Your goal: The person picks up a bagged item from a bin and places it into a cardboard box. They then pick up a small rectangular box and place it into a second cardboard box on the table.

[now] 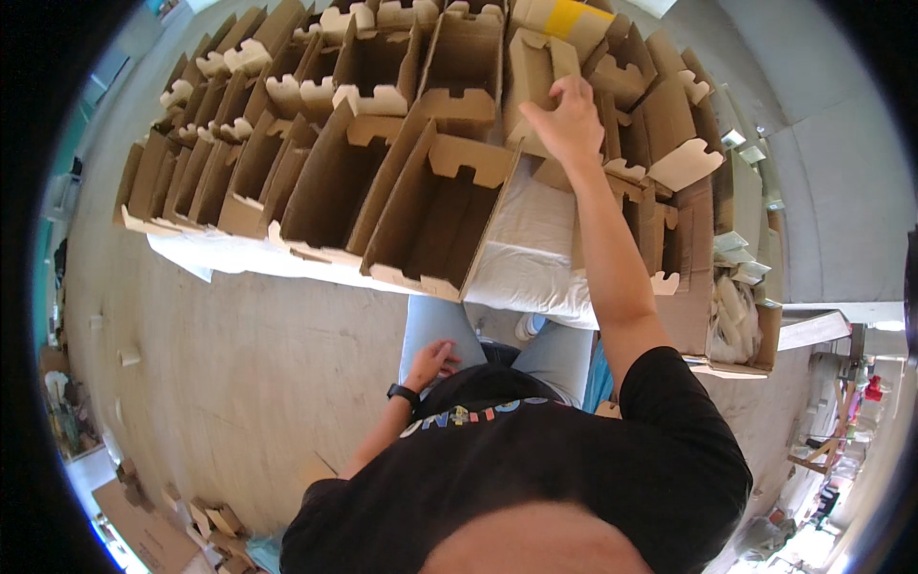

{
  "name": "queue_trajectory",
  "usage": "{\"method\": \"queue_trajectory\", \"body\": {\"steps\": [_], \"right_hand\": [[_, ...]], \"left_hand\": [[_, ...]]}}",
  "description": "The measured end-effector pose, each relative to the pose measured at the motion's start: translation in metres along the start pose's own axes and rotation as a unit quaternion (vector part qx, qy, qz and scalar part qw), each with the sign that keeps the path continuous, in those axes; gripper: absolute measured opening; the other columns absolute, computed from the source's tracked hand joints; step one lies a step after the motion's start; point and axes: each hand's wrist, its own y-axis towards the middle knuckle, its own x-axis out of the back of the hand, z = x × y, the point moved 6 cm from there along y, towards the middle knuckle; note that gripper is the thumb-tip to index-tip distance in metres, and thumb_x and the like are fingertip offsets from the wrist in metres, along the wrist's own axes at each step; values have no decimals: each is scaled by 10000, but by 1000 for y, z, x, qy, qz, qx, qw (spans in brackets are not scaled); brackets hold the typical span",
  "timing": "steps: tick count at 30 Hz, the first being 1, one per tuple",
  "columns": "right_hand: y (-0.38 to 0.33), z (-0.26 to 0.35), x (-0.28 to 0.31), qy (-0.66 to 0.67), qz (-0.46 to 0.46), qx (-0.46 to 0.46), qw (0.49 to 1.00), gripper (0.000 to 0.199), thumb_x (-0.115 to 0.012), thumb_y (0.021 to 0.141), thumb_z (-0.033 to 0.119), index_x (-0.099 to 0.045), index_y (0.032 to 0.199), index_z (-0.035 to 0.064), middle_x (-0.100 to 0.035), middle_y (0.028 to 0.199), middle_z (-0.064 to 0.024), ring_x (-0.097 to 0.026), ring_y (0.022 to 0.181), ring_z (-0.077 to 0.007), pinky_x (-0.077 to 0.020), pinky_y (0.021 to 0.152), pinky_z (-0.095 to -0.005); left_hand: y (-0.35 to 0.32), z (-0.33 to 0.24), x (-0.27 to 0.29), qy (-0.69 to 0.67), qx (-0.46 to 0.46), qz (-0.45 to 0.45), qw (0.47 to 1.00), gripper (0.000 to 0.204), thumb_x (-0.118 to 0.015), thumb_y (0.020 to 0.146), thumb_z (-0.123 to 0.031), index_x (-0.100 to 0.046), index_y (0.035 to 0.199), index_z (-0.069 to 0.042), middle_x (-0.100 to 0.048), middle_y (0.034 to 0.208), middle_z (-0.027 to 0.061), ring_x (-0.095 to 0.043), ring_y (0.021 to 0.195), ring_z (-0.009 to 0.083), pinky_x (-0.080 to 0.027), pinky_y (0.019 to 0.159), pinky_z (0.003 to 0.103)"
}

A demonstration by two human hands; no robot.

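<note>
My right hand (pixel 569 120) reaches over the table to a narrow tan cardboard box (pixel 526 77), thumb and fingers spread at its near end. Whether the fingertips press on the box cannot be made out. Around it, open-topped cardboard bins (pixel 430 215) with notched end walls stand packed in rows. My left hand (pixel 435 364), below a dark wristband, lies by my thigh with its fingers loosely apart and nothing in them.
White cloth (pixel 531 244) covers the table and shows between the bins. At the right edge, a carton (pixel 765 335) holds clear plastic bags (pixel 734 316). Flattened cardboard (pixel 143 526) and small cartons (pixel 215 521) lie on the floor at lower left. A box with yellow tape (pixel 564 21) sits at the back.
</note>
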Motion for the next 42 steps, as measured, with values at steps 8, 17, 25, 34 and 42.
{"method": "queue_trajectory", "body": {"steps": [8,17,25,34,42], "right_hand": [[-46,-27,44,89,-120,125,981,371,-718,700,233,-492,951,80,-502,1257,-166,-469,1217,-350,-399,976,-434],[-128,-33,94,72,-200,108,971,398,-749,623,106,-490,925,97,-454,1370,-168,-574,1097,-360,-518,775,-390],[-155,-39,97,54,-202,114,971,412,-757,575,133,-515,904,83,-452,1378,-167,-522,1158,-403,-511,828,-424],[-159,-28,96,41,-223,182,957,428,-748,534,146,-522,893,89,-457,1369,-158,-488,1174,-453,-487,892,-480],[-171,-45,92,60,-195,171,964,394,-739,579,184,-539,905,87,-429,1391,-157,-465,1200,-456,-517,821,-477]], "left_hand": [[-82,-134,27,35,-326,-339,882,338,-563,940,-77,-504,1273,-63,-631,1151,112,-623,964,163,-505,766,270],[-89,-178,33,-89,-403,-307,858,529,-585,909,-33,-349,1383,-38,-436,1319,96,-505,1083,176,-438,932,314],[-108,-201,24,-68,-431,-325,839,523,-504,962,-174,-304,1412,1,-387,1377,154,-429,1215,235,-354,1057,393],[-134,-269,5,19,-432,-348,832,559,-642,906,-149,-387,1381,-1,-475,1329,104,-463,1181,188,-345,1019,347],[-126,-271,29,108,-391,-407,818,492,-734,853,-195,-532,1253,10,-615,1142,82,-572,983,162,-413,932,327]]}}
